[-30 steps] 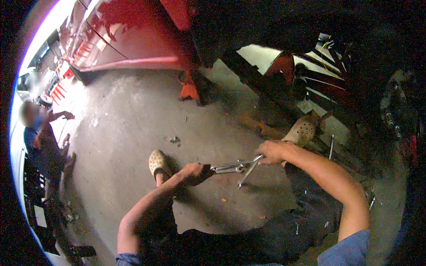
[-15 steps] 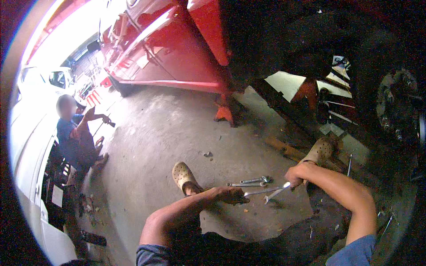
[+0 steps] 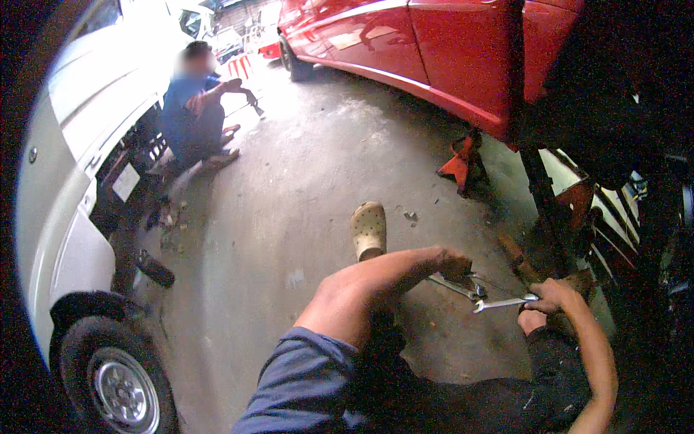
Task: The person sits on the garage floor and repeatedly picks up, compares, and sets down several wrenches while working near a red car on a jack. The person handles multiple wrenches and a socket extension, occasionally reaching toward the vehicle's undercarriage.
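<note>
My right hand (image 3: 553,295) is closed around a silver wrench (image 3: 504,302), its open jaw pointing left. My left hand (image 3: 454,264) is stretched across to the right, above the floor. Its fingers curl downward in shadow, and what they hold is hidden. A thin dark shaft runs from near those fingertips toward my right hand; I cannot tell whether it is gripped. Just below my left hand, more wrenches (image 3: 457,286) lie on the concrete, partly covered by it.
A red car (image 3: 405,50) is at upper right, with an orange jack stand (image 3: 459,165) beneath its edge. To the left stands a white vehicle with a wheel (image 3: 123,383). Another person (image 3: 195,108) crouches beside it. My tan clog (image 3: 369,228) rests on the concrete floor (image 3: 289,202).
The view has swung left, so the scene sits farther right. My left hand now covers part of the wrenches on the floor. My right hand still holds its wrench.
</note>
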Demonstrator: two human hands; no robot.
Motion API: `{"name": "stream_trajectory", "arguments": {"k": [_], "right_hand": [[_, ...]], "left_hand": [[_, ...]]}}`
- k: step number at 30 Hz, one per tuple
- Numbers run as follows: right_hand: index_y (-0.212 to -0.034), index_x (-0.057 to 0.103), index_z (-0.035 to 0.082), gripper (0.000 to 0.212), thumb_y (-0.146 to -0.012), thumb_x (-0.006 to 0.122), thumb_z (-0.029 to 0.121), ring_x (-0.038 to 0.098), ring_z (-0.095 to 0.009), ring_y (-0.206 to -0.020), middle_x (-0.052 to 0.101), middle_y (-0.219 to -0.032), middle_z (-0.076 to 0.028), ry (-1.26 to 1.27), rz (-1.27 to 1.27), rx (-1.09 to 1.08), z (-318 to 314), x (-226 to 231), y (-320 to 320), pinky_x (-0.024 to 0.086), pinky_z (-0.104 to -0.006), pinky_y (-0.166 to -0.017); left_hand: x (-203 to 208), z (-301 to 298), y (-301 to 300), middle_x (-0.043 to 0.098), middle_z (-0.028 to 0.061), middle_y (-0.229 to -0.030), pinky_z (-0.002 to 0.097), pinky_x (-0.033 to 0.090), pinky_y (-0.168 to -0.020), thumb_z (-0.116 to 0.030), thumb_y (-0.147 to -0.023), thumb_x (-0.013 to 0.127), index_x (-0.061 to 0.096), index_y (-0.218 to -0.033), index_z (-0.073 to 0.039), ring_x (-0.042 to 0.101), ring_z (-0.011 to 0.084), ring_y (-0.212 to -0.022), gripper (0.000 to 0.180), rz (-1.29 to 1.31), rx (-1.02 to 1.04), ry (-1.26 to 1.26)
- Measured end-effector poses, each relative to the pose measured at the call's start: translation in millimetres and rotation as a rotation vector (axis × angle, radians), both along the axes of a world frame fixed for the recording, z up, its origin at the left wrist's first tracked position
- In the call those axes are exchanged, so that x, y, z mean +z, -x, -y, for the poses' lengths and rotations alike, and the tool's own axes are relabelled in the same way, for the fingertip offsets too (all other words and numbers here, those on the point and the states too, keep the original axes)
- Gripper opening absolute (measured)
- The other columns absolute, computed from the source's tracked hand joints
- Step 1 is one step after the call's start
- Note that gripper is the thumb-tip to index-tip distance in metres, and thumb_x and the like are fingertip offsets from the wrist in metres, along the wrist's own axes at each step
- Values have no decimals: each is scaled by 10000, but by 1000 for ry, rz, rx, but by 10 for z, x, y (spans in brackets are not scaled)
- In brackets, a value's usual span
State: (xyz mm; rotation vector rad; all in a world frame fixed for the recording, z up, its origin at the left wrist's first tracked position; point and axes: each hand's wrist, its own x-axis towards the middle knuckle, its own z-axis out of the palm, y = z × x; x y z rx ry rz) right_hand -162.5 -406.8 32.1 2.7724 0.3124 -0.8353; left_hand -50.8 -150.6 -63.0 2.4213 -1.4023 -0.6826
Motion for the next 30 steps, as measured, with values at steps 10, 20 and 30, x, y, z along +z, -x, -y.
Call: {"name": "stream_trajectory", "arguments": {"k": [10, 20, 30], "right_hand": [[-825, 572, 98, 408, -652, 565, 468, 567, -311, -719, 591, -742, -140, -23, 209, 127, -119, -119, -434, 453, -418, -629], [-822, 611, 26, 538, -590, 593, 511, 571, -329, -744, 592, -819, -185, -201, -86, -106, 359, -684, -843, 459, -394, -692], [-848, 547, 41, 337, -615, 681, 244, 525, -199, -713, 566, -760, -79, -910, 408, -746, 300, -987, -730, 425, -317, -645]], "left_hand": [[285, -171, -382, 593, 114, -682, 381, 461, -580, -489, -696, 535, 616, -697, -102, 572, 292, -646, 395, 297, 52, 27], [-537, 152, -871, 556, 91, -567, 352, 439, -458, -259, -698, 520, 564, -587, -104, 572, 264, -548, 195, 645, -2, 381], [-637, 101, -965, 596, 40, -724, 372, 417, -715, -228, -769, 447, 569, -820, -186, 578, 216, -604, 139, 562, 133, 418]]}}
